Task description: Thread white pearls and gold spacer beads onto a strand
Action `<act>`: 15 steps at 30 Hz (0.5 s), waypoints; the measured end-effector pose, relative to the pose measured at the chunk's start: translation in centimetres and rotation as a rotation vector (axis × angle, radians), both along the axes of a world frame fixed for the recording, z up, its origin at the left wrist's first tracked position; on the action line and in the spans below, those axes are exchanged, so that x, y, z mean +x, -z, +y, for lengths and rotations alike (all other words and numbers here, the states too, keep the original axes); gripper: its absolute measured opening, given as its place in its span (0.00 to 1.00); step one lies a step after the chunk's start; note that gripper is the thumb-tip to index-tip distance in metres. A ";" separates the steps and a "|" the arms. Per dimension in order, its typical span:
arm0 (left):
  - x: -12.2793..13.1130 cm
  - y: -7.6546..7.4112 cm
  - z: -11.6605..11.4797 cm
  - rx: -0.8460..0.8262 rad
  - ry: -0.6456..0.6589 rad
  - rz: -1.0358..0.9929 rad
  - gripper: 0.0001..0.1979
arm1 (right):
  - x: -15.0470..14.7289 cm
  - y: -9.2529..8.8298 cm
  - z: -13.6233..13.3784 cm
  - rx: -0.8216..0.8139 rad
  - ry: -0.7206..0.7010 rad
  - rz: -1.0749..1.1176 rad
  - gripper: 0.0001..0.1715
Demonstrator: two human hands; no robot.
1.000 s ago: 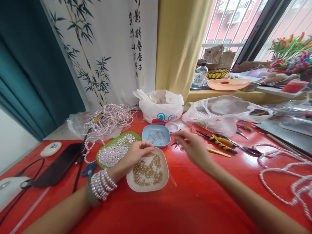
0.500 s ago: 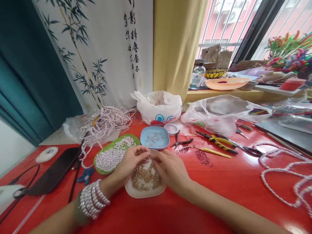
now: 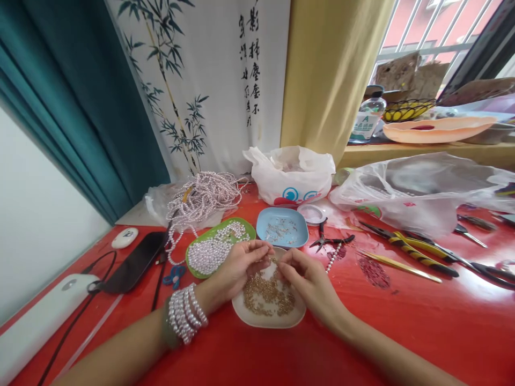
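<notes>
My left hand (image 3: 246,266) is closed, thumb and fingers pinched over the back of a white dish (image 3: 269,320). Opposite it, my right hand (image 3: 309,280) also pinches, its fingertips a small gap from the left ones. Whatever sits between the fingers is too small to make out. Small gold beads (image 3: 267,295) lie in the white dish below both hands. Several strands of pearly beads form a bracelet (image 3: 185,315) round my left wrist. A green tray (image 3: 191,268) of pearly white beads (image 3: 213,252) stands just behind my left hand.
Behind the hands is a blue tray (image 3: 263,241) with small metal bits. To the right lie small pliers (image 3: 322,241), a short bead strand (image 3: 333,258), tweezers (image 3: 402,266), yellow-black pliers (image 3: 422,252) and scissors (image 3: 478,266). Bead strings (image 3: 205,195), plastic bags (image 3: 292,177) and a phone (image 3: 140,262) surround them.
The view has turned left, shifting everything rightward in the picture. My fingertips, nearly together before, are now slightly apart. The short bead strand by the small pliers lies at a steeper angle.
</notes>
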State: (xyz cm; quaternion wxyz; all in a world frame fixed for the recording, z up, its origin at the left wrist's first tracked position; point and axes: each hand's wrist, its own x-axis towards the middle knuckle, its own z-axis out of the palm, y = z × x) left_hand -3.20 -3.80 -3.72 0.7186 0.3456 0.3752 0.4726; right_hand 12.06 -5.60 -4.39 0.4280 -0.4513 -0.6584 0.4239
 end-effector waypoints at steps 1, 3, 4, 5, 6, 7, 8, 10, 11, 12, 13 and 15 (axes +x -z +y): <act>0.0 0.0 0.0 -0.015 -0.011 -0.011 0.03 | 0.0 0.0 0.0 0.005 0.000 -0.010 0.09; 0.0 0.0 0.1 -0.038 -0.029 -0.024 0.01 | 0.1 0.0 -0.1 0.010 -0.005 -0.030 0.09; 0.0 -0.1 0.1 -0.045 -0.034 -0.027 0.02 | 0.2 0.0 -0.1 0.010 -0.011 -0.039 0.09; 0.0 -0.1 0.2 -0.048 -0.038 -0.031 0.02 | 0.2 0.0 -0.1 0.010 -0.017 -0.048 0.09; 0.0 -0.1 0.2 -0.049 -0.044 -0.036 0.03 | 0.2 0.0 -0.1 0.010 -0.023 -0.057 0.08; 0.0 -0.1 0.3 -0.048 -0.051 -0.041 0.03 | 0.2 0.0 -0.1 0.009 -0.030 -0.065 0.08; 0.0 -0.2 0.3 -0.049 -0.059 -0.047 0.04 | 0.2 0.0 -0.2 0.009 -0.036 -0.070 0.08; 0.0 -0.3 0.3 -0.052 -0.076 -0.050 0.05 | 0.2 0.0 -0.2 0.008 -0.046 -0.072 0.08; 0.0 -0.4 0.3 -0.055 -0.081 -0.047 0.05 | 0.2 0.0 -0.2 0.007 -0.050 -0.070 0.08; 0.0 -0.5 0.2 -0.056 -0.084 -0.041 0.05 | 0.2 -0.1 -0.1 0.006 -0.053 -0.068 0.08; 0.0 -0.6 0.2 -0.057 -0.088 -0.036 0.05 | 0.2 -0.1 -0.1 0.006 -0.054 -0.068 0.08; 0.1 -0.7 0.1 -0.059 -0.096 -0.029 0.06 | 0.3 0.0 -0.1 0.007 -0.056 -0.072 0.08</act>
